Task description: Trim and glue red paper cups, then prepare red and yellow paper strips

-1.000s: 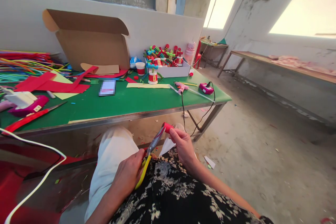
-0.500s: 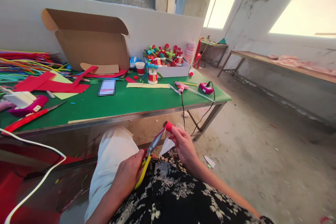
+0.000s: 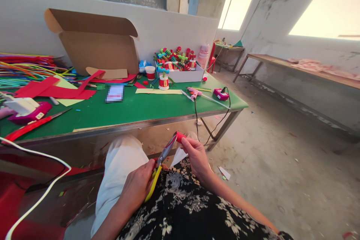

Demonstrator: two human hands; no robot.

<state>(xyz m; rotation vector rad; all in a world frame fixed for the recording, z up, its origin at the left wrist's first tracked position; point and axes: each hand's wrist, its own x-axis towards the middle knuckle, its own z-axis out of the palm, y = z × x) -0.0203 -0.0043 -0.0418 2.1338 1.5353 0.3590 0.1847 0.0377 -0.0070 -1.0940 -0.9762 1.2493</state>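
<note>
My left hand (image 3: 139, 182) is closed around the yellow handles of a pair of scissors (image 3: 164, 155), whose blades point up and to the right. Between the thumb and fingers of my right hand (image 3: 196, 155) is a small red paper roll (image 3: 180, 137). The blade tips are at the open left end of the roll; whether they are inside it or against its edge I cannot tell. Both hands are above my lap, in front of the table edge. A white piece of paper (image 3: 179, 156) shows behind the scissors, partly covered.
On the green table (image 3: 135, 110) are a pink glue gun (image 3: 194, 93), a purple plug block (image 3: 221, 94), red-handled scissors (image 3: 33, 125), red paper (image 3: 62, 90) and a white box (image 3: 187, 76) of colourful figures. A black cord (image 3: 196, 120) hangs off the front edge.
The red roll and the fingers of my right hand have shifted slightly left and turned a little against the scissor tips. My left hand stays almost where it was.
</note>
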